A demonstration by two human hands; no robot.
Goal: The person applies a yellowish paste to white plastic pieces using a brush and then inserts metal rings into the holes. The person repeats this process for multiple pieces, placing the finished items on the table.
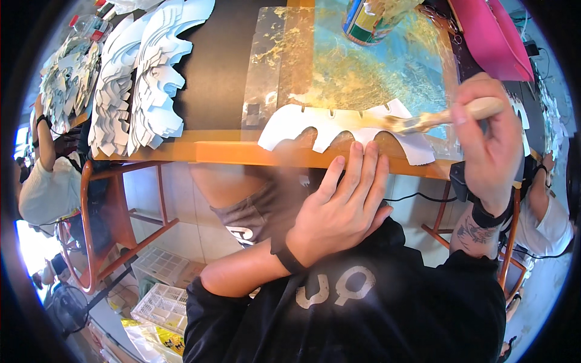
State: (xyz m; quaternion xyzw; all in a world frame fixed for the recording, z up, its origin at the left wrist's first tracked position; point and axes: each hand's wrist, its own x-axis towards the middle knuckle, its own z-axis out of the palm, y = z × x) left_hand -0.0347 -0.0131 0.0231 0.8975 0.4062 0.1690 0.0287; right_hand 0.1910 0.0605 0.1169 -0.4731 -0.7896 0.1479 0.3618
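Note:
A white scalloped cutout [296, 125], paper or thin card, lies along the table's front edge, with small slots on its far side and arches on its near side. My left hand [345, 196] is open, its fingers stretched out and their tips at the cutout's near edge. In my right hand [491, 136] is a paintbrush [433, 121] with a wooden handle, gripped by closed fingers. Its bristles, partly blurred, meet the right part of the cutout. Beneath the cutout's far side lies a stained, shiny sheet [345, 78], smeared yellowish.
Stacks of white scalloped cutouts [160, 78] stand at the left of the dark tabletop [215, 78]. A printed can [366, 24] sits at the back beside scissors [445, 21] and a pink container [493, 39]. White plastic crates [160, 305] are below left. Other people work on both sides.

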